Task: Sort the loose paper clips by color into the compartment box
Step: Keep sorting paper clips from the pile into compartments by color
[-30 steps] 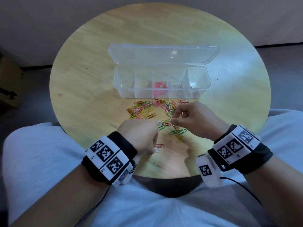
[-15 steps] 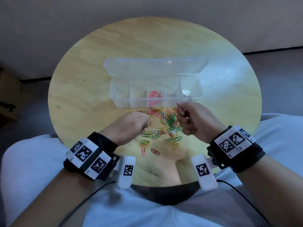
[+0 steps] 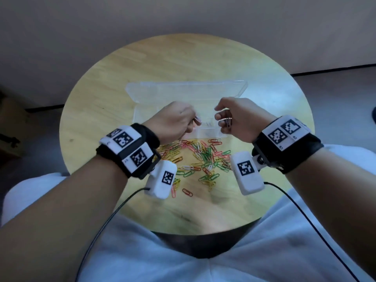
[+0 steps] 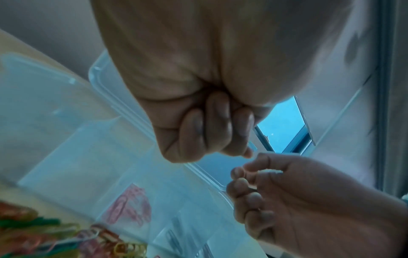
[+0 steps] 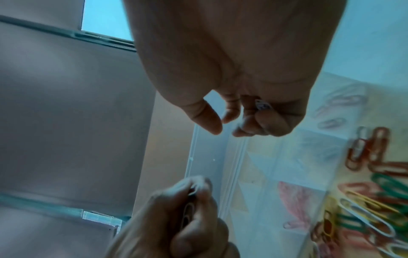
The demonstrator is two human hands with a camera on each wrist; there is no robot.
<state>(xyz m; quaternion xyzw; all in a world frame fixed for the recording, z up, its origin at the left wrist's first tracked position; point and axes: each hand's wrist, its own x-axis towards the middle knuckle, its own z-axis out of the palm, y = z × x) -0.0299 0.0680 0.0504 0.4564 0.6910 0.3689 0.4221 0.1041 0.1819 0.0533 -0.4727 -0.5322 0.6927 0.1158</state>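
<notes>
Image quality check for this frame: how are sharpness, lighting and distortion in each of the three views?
Head: dim, wide-angle curve on the table, clips fairly sharp. Left wrist: bluish cast, left hand sharp enough, box and clips smeared. Right wrist: same cast, right hand soft, clips blurred.

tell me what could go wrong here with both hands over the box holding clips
1. The right hand pinches several clips at once; one might slip into the wrong compartment of the clear plastic compartment box.
2. The left hand grips a pale clip close to the pink clips already sorted, so colours could mix.
3. Either forearm hangs just above the loose multicoloured paper clip pile and could scatter it across the round wooden table.
</notes>
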